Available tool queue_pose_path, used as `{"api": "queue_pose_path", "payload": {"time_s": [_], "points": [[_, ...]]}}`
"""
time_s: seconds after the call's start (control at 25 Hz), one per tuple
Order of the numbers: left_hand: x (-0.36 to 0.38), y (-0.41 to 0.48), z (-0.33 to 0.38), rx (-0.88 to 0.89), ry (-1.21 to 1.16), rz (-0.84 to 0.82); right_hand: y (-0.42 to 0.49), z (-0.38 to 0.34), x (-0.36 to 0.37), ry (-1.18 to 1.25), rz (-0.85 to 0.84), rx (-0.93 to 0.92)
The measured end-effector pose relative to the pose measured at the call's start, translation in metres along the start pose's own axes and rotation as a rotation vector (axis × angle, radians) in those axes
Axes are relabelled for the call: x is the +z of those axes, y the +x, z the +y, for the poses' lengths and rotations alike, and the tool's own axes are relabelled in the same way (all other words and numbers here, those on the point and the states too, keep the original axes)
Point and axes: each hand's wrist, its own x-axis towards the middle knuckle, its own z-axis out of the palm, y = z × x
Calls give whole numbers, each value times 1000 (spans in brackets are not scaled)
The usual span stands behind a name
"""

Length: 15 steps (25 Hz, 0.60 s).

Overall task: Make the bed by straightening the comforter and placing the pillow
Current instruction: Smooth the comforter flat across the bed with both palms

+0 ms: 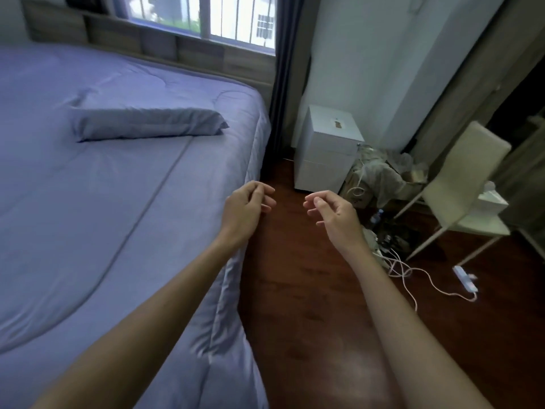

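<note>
— Where is the pillow [147,124] from where you stand?

— I am at the right side of the bed [259,160], looking toward the headboard [182,51] under the window [203,16]. The pillow lies on top of the comforter [103,202], up and to the left of both my hands, well apart from them. Its long axis runs across the bed, roughly parallel to the headboard, and its near end points toward the bed's right edge.

— And your hands?

— Both are out in front of me, holding nothing. My left hand [246,206] hovers right at the edge of the comforter, fingers loosely curled and relaxed. My right hand [331,212] hangs over the wooden floor [309,290], fingers likewise slack and apart, closing on nothing.

— Which one is nearer the pillow?

— The left, clearly. It sits over the bed's edge, while the right is farther out, between the bed and the white cabinet [330,149]. If the pillow is to go up by the headboard, I judge the left hand would reach its near end first, with the right needing to cross over the mattress edge to take the same end or the middle.

— How does the comforter look?

— Mostly flat, with a seam [153,202] running diagonally and some folds where it drapes over the side near my left forearm. I would say the spreading looks largely done, and the pillow's placement is what remains.
</note>
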Motion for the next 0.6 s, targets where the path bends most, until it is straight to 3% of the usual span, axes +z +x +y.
{"api": "queue_pose_path", "payload": {"time_s": [0.28,0.6], "points": [[25,62,-25,-61,11,193,82,37,0,41,-162,-45],[71,207,-41,-67,32,358,253,63,12,51,-330,-151]]}}
